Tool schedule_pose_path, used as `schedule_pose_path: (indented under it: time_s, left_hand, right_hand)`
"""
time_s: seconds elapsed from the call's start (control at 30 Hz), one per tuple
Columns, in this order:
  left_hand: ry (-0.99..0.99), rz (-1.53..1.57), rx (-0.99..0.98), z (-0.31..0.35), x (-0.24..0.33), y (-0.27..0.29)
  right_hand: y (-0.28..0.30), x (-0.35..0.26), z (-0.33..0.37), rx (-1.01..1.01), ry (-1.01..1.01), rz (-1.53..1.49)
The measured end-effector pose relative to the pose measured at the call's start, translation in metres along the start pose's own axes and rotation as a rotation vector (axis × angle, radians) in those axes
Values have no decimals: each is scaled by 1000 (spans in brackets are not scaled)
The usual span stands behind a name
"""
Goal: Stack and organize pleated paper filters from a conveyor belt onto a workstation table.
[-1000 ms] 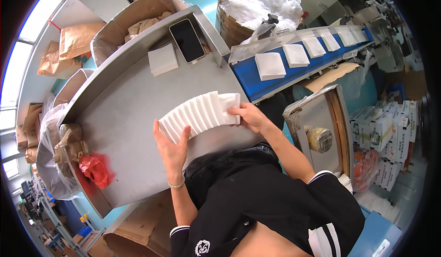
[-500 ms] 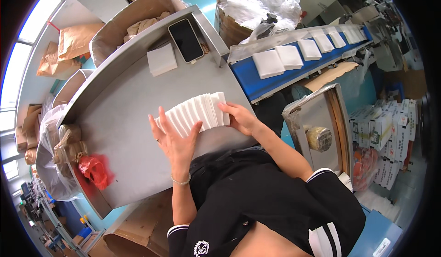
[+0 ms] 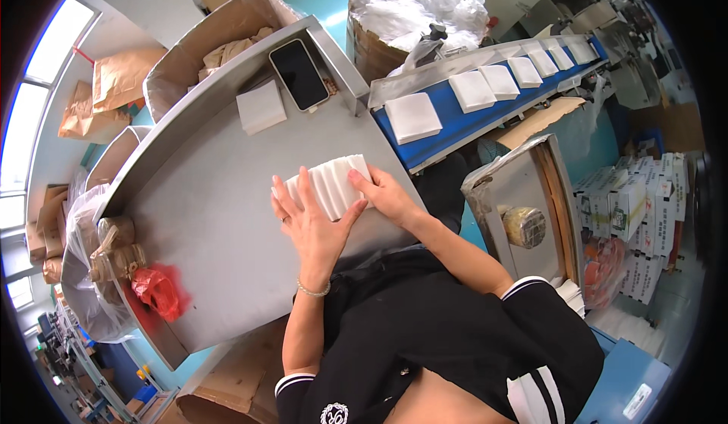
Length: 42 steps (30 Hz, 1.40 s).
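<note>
A short row of white napkins (image 3: 334,185) is over the desk (image 3: 205,197), close to the near edge and toward the right end. I can't tell if it touches the desk. The two hands hold it from both ends. The left hand (image 3: 312,231) has its fingers spread along the left end, with the thumb on the near side. The right hand (image 3: 390,197) grips the right end, thumb on top. A bead bracelet (image 3: 313,289) is on the left wrist. In the far right corner of the desk lies a black phone (image 3: 299,74), with a flat white pile (image 3: 261,107) just beside it. A red bag (image 3: 155,291) sits by the left edge. Past the right edge, a blue belt (image 3: 447,126) carries more white stacks (image 3: 413,117). Past the far edge stands a big brown box (image 3: 171,83).
</note>
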<state>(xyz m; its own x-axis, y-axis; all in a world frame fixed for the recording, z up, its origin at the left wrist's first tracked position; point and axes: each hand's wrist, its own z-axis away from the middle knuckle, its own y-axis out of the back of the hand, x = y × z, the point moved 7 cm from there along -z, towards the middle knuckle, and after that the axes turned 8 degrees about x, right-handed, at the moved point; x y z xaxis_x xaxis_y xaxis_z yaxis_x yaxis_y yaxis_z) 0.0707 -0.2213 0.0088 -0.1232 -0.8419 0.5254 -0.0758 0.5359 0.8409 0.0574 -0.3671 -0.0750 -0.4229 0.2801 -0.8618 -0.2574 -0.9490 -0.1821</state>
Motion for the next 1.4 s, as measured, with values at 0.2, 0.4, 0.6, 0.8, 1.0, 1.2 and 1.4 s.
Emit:
schedule_pose_path:
  time_s: [0.2, 0.4, 0.6, 0.8, 1.0, 1.2, 1.4]
  left_hand:
    - [38, -64, 48, -1, -9, -5]
    - [-3, -15, 82, -3, -7, -4]
    - [35, 8, 43, -3, 4, -4]
    - [84, 2, 29, -3, 2, -6]
    - [11, 33, 32, -3, 1, -5]
    - [74, 409, 79, -6, -7, -15]
    - [238, 605, 44, -6, -28, -20]
  right_hand:
    - [32, 34, 4, -165, -432, -109]
    - [50, 22, 0, 55, -220, -125]
    - [44, -39, 6, 186, 229, 677]
    - [18, -16, 4, 42, -56, 166]
    - [57, 26, -6, 132, -167, -227]
    - [32, -25, 1, 168, 245, 304]
    - [32, 17, 2, -2, -286, -276]
